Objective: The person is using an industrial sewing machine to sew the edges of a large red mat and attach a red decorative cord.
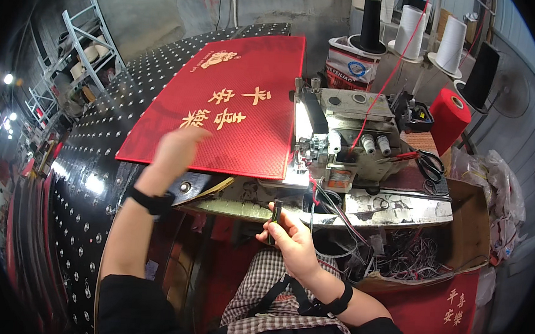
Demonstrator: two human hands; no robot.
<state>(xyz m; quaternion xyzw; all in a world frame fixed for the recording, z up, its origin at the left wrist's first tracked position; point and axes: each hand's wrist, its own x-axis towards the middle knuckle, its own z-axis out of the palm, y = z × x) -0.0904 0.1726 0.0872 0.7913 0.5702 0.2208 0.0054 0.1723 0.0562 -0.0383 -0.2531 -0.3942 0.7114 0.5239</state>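
A red mat [255,62] with gold lettering and a gold figure lies across the work surface, its right edge beside the overlock sewing machine [350,123]. My left hand [178,152] is over the mat's near left part; motion blurs its fingers, and I cannot tell whether it presses on the mat. In front of the machine, above my lap, my right hand [296,245] is closed around a small slim black tool [276,211], held upright. Most of the tool is hidden by the fingers, so its exact kind does not show.
Thread cones [408,32] stand behind the machine, with a red cone [450,114] at its right. Black-handled scissors [430,166] lie right of the machine. A cardboard box [470,210] of thread scraps sits below. The black table [91,150] has raised metal balls.
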